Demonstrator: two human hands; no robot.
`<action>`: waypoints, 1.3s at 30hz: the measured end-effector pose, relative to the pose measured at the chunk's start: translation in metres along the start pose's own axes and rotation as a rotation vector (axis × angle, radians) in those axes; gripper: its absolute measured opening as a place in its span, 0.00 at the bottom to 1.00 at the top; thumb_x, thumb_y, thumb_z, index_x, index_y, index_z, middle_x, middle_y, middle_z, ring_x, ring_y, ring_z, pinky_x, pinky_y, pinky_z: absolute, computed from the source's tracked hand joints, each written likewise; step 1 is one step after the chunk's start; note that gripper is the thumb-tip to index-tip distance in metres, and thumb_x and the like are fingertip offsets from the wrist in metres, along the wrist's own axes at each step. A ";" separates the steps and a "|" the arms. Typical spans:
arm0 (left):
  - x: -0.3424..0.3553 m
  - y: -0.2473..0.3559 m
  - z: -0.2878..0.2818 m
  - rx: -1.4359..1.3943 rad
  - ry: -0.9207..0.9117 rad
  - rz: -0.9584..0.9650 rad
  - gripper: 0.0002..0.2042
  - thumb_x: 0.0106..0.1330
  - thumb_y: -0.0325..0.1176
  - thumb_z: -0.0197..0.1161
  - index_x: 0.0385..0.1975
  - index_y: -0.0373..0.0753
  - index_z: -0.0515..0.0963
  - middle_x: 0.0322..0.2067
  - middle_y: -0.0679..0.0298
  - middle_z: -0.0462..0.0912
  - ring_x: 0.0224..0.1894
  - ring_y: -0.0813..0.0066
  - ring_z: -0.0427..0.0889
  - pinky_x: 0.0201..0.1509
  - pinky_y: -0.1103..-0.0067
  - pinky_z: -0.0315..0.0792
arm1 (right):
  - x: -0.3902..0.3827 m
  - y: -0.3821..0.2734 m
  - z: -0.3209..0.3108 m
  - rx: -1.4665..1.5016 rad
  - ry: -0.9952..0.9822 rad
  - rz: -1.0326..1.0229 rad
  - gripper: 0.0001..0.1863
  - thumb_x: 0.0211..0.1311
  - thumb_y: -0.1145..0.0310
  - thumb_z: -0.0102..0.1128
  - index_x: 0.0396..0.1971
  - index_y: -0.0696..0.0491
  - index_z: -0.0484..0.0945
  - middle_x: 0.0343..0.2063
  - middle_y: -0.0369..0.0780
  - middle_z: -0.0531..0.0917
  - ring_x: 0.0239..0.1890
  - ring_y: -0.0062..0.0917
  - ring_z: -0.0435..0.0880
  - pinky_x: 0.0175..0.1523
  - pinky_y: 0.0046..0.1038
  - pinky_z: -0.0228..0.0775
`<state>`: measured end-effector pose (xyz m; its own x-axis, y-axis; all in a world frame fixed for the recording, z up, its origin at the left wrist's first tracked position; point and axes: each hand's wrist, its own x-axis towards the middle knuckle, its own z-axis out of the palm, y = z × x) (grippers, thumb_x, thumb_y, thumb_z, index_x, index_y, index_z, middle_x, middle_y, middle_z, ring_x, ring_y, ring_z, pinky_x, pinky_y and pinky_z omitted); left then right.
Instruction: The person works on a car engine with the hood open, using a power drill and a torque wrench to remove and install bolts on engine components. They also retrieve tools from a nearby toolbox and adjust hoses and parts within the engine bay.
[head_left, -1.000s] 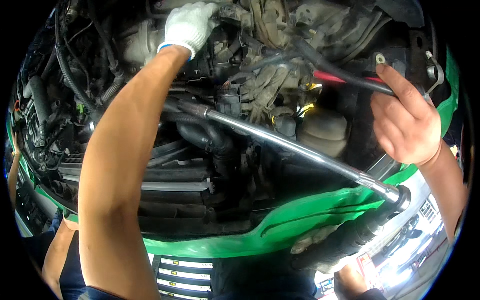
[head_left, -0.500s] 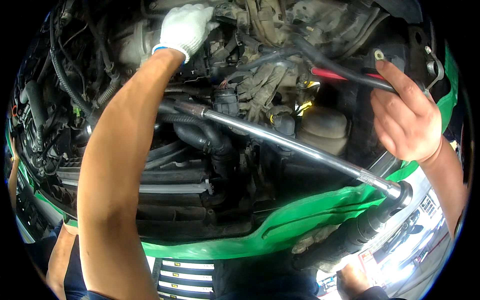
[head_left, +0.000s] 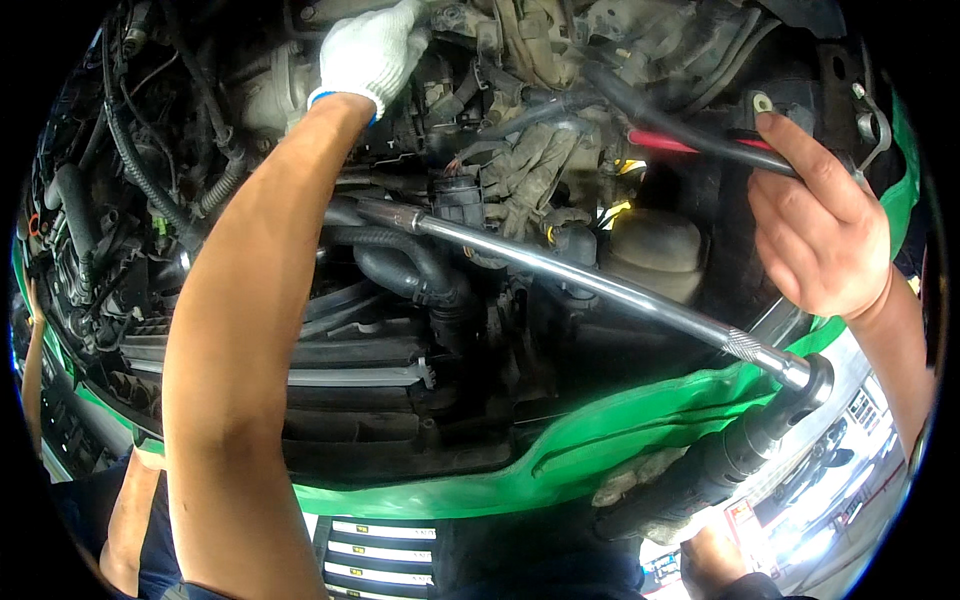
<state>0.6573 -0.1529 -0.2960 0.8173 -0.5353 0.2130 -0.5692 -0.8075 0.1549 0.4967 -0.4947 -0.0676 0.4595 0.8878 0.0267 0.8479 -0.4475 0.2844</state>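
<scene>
My left hand (head_left: 368,62), in a white knit glove with a blue cuff edge, reaches to the far part of the engine bay. Its fingers are curled at the top rim, and what they hold, if anything, is hidden. At the lower right, my right hand (head_left: 632,482) in a soiled glove grips a black power ratchet (head_left: 735,450). A long chrome extension bar (head_left: 580,275) runs from the ratchet's head leftward into the bay. The bar's far end disappears among dark hoses (head_left: 400,260) behind my left forearm.
A co-worker's bare hand (head_left: 820,225) at the right holds a black cable (head_left: 690,135) with a red part beside it, its index finger near a ring terminal (head_left: 763,103). A green fender cover (head_left: 560,455) lines the front edge. Another forearm (head_left: 130,520) shows at the lower left.
The whole view has shifted slightly, so most things sit a little lower and to the right. My left hand's fingers have risen slightly; the ratchet and bar keep their position in the bay.
</scene>
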 end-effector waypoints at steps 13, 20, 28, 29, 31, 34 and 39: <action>0.010 0.004 -0.008 0.140 -0.176 -0.048 0.17 0.66 0.42 0.68 0.53 0.49 0.80 0.38 0.50 0.89 0.43 0.46 0.87 0.47 0.56 0.81 | 0.004 0.001 -0.007 0.020 -0.056 -0.016 0.28 0.43 0.75 0.58 0.50 0.58 0.85 0.36 0.33 0.86 0.38 0.14 0.86 0.43 0.14 0.76; 0.020 0.005 -0.008 0.150 -0.263 -0.068 0.19 0.65 0.37 0.66 0.57 0.51 0.81 0.45 0.53 0.89 0.47 0.47 0.88 0.51 0.58 0.82 | 0.005 0.003 -0.009 0.024 -0.068 -0.018 0.28 0.42 0.75 0.58 0.49 0.59 0.85 0.36 0.33 0.86 0.38 0.15 0.86 0.44 0.14 0.77; 0.018 0.008 -0.011 0.129 -0.229 -0.037 0.18 0.65 0.38 0.68 0.56 0.49 0.80 0.44 0.53 0.89 0.46 0.47 0.87 0.49 0.57 0.81 | 0.006 0.002 -0.008 0.031 -0.079 -0.016 0.27 0.41 0.75 0.58 0.48 0.59 0.85 0.36 0.34 0.86 0.38 0.16 0.87 0.44 0.14 0.77; 0.017 0.009 -0.013 0.119 -0.205 -0.017 0.18 0.65 0.39 0.68 0.55 0.49 0.80 0.44 0.53 0.89 0.46 0.47 0.87 0.49 0.57 0.81 | 0.005 0.002 -0.007 0.033 -0.081 -0.016 0.27 0.41 0.76 0.58 0.48 0.59 0.85 0.36 0.34 0.86 0.38 0.16 0.87 0.44 0.15 0.77; 0.016 0.011 -0.015 0.083 -0.208 -0.035 0.18 0.65 0.39 0.69 0.55 0.49 0.80 0.42 0.53 0.89 0.46 0.47 0.87 0.48 0.57 0.81 | 0.006 0.003 -0.007 0.040 -0.081 -0.015 0.27 0.41 0.76 0.58 0.47 0.59 0.85 0.36 0.34 0.86 0.39 0.16 0.87 0.44 0.15 0.77; 0.021 0.014 -0.019 0.117 -0.281 -0.090 0.18 0.65 0.40 0.69 0.55 0.49 0.80 0.41 0.53 0.89 0.46 0.47 0.87 0.48 0.57 0.81 | 0.007 0.002 -0.007 0.044 -0.082 -0.019 0.27 0.40 0.76 0.58 0.47 0.59 0.85 0.35 0.34 0.86 0.39 0.16 0.87 0.44 0.15 0.77; 0.021 0.017 -0.014 0.105 -0.266 -0.129 0.18 0.65 0.41 0.69 0.54 0.48 0.81 0.42 0.54 0.89 0.46 0.48 0.87 0.49 0.57 0.81 | 0.007 0.003 -0.007 0.045 -0.092 -0.018 0.26 0.40 0.76 0.58 0.46 0.59 0.85 0.35 0.34 0.86 0.39 0.17 0.87 0.45 0.15 0.77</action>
<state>0.6634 -0.1742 -0.2758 0.8849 -0.4615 -0.0637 -0.4581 -0.8868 0.0606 0.5003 -0.4892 -0.0595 0.4642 0.8832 -0.0664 0.8665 -0.4373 0.2408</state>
